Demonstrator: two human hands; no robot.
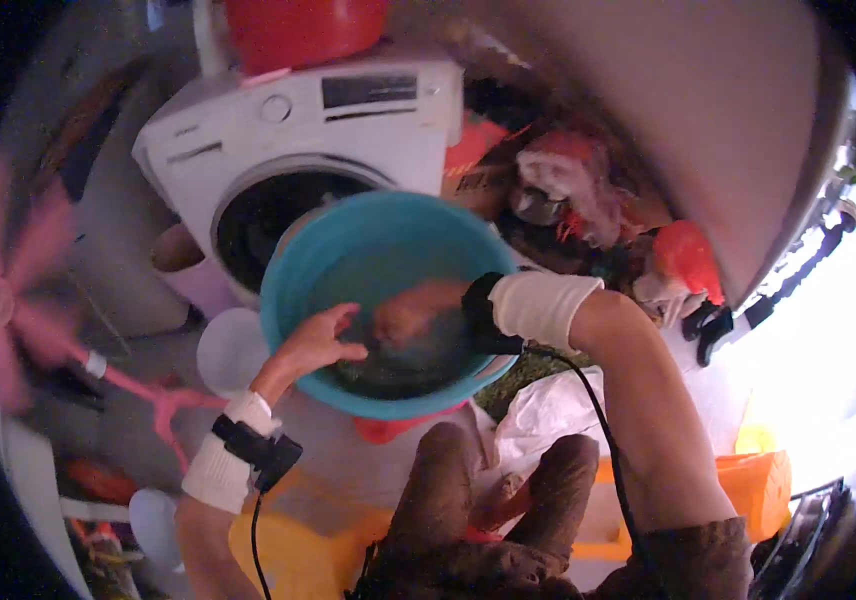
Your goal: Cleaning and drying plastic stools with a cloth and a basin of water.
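Note:
A round teal plastic basin stands before me, with murky water inside and something dark, hard to make out, low in it. My left hand hovers over the basin's near left side. Its fingers are apart and hold nothing visible. Inside the basin, my right hand is bent downward and blurred, close to the water. Whether its fingers grip anything is hidden. Both wrists wear white cuffs with black strapped devices and cables; the right black device is above the basin's right rim.
Behind the basin is a white front-loading washing machine, topped by a red tub. At left is a pink stand with blurred blades. A crumpled white bag lies right of the basin, and an orange plastic item sits at lower right.

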